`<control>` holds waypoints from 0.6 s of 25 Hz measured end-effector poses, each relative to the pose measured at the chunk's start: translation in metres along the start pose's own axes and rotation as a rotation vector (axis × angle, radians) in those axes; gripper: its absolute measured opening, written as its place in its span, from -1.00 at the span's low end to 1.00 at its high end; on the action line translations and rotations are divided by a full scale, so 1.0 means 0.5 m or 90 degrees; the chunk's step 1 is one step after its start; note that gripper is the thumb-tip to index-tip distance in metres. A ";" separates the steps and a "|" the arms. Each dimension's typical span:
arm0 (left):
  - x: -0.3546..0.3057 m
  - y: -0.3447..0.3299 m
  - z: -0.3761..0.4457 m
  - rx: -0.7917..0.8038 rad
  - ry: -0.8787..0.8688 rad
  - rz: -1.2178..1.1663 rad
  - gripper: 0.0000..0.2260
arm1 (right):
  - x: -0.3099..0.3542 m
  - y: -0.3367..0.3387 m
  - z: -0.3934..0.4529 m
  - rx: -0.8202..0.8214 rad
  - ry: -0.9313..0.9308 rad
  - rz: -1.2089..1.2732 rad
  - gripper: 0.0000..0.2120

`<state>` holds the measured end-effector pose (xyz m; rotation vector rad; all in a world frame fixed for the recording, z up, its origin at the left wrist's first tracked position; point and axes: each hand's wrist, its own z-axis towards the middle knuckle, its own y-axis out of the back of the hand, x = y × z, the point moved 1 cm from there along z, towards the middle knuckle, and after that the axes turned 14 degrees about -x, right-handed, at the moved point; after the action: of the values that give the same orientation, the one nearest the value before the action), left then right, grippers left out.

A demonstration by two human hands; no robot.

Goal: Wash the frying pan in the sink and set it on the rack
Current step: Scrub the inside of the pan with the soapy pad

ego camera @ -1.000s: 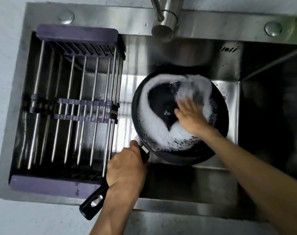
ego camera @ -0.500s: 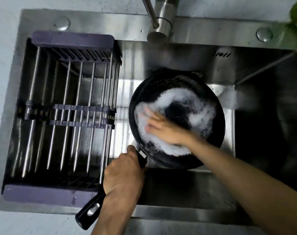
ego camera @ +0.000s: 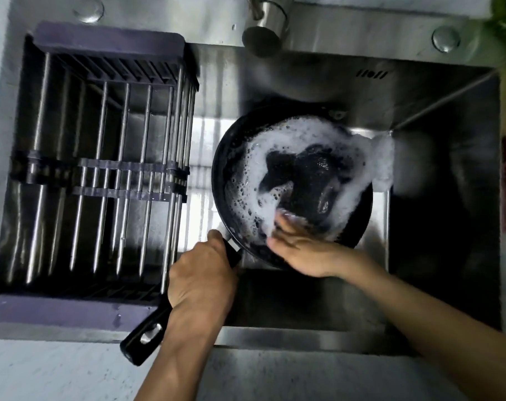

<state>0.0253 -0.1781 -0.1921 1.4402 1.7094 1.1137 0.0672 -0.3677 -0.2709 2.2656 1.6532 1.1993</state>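
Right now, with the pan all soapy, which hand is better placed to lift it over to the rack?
Probably the left hand. It already grips the frying pan by its handle and is nearer the rack. The right hand lies inside the pan, its fingers in foam.
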 end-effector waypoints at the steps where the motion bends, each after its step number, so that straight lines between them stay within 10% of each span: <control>1: -0.004 -0.003 0.001 0.000 -0.001 -0.006 -0.66 | 0.026 -0.004 0.010 -0.003 0.044 0.048 -0.45; 11: -0.008 0.001 -0.002 -0.009 -0.026 -0.038 -0.57 | -0.017 0.060 0.106 -0.164 0.022 0.016 -0.48; 15: 0.000 0.010 -0.002 0.010 0.002 -0.021 -0.63 | 0.000 0.005 0.056 -0.020 0.106 -0.003 -0.56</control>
<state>0.0269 -0.1783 -0.1871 1.4156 1.7412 1.0872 0.0869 -0.3588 -0.2891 2.1961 1.6778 1.4374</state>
